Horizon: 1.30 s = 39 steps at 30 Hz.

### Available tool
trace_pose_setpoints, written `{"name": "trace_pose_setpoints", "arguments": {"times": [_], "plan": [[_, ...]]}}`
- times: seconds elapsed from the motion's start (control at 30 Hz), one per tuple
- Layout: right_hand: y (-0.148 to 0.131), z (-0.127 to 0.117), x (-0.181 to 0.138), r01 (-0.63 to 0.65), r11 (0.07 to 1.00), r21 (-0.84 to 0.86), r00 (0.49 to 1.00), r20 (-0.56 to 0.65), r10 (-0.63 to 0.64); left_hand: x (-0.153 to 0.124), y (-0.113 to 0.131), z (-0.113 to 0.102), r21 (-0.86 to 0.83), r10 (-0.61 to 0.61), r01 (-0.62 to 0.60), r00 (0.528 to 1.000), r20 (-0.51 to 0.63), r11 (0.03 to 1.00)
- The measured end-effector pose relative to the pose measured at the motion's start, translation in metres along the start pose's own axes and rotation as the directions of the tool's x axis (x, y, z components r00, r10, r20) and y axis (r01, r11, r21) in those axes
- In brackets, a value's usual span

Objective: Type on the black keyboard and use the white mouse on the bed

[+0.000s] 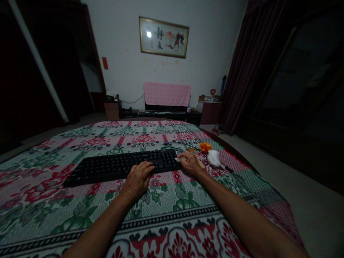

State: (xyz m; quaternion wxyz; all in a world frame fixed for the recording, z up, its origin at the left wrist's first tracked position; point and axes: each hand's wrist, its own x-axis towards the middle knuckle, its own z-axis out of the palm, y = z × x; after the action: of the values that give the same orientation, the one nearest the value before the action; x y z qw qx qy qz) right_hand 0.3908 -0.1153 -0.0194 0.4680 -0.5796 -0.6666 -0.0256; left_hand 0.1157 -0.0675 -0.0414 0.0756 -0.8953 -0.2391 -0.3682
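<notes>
A long black keyboard (120, 165) lies at a slant on the patterned bedspread. My left hand (138, 175) rests over its front edge, right of the middle, with the fingers stretched out on the keys. At the keyboard's right end is my right hand (190, 163), its fingers pinched together. A small whitish tip (177, 159) pokes out from them over the keys; its kind is not clear. Just right of that hand sit a crumpled white wad (214, 158) and an orange object (205, 147). Something tan (200, 163) lies partly hidden behind my right wrist.
The floral bedspread (150, 229) covers the broad surface under the keyboard. A thin dark cable (185, 144) runs behind it. A dark stick-like piece (229, 169) lies by the white wad. Against the far wall stand a pink-draped screen (167, 94) and low cabinets (211, 113).
</notes>
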Motion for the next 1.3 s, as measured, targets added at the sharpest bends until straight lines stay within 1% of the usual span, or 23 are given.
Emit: {"name": "trace_pose_setpoints", "arguments": {"times": [0.1, 0.23, 0.4, 0.67, 0.83, 0.97, 1.03, 1.13, 1.3], "plan": [[0.0000, -0.0004, -0.0007, -0.028, 1.000, -0.008, 1.000, 0.005, 0.028, -0.0001, -0.0005, -0.0002, -0.006, -0.010, 0.010, 1.000, 0.005, 1.000], [-0.0009, -0.0023, -0.0015, 0.000, 1.000, -0.019, 1.000, 0.029, 0.001, -0.0002, -0.0008, -0.0004, -0.006, -0.017, 0.017, 1.000, 0.022, 1.000], [-0.0016, -0.0025, -0.0007, 0.002, 1.000, -0.017, 1.000, -0.023, -0.003, -0.0009, -0.0017, 0.0005, -0.012, -0.024, 0.024, 0.999, 0.026, 1.000], [0.0017, 0.0007, -0.0013, -0.006, 0.999, -0.035, 1.000, 0.010, 0.006, -0.0012, -0.0020, -0.0001, -0.017, -0.025, 0.026, 0.999, 0.031, 1.000], [0.0000, -0.0013, -0.0033, 0.032, 0.999, -0.028, 0.999, 0.030, -0.031, 0.0000, -0.0009, -0.0017, -0.022, -0.028, 0.029, 0.999, 0.034, 0.999], [-0.0011, -0.0017, -0.0028, 0.044, 0.999, -0.024, 0.999, 0.020, -0.043, -0.0004, -0.0017, -0.0013, -0.028, -0.027, 0.028, 0.999, 0.037, 0.999], [-0.0018, -0.0012, -0.0021, 0.074, 0.997, -0.028, 0.997, 0.020, -0.074, -0.0004, -0.0019, -0.0014, -0.026, -0.025, 0.026, 0.999, 0.035, 0.999], [-0.0033, -0.0005, -0.0016, 0.121, 0.992, -0.042, 0.992, 0.044, -0.120, 0.0002, -0.0014, -0.0020, -0.027, -0.023, 0.024, 0.999, 0.035, 0.999], [-0.0058, -0.0023, -0.0031, 0.124, 0.991, -0.053, 0.989, 0.090, -0.118, 0.0003, -0.0015, -0.0018, -0.026, -0.016, 0.016, 0.999, 0.036, 1.000]]}}
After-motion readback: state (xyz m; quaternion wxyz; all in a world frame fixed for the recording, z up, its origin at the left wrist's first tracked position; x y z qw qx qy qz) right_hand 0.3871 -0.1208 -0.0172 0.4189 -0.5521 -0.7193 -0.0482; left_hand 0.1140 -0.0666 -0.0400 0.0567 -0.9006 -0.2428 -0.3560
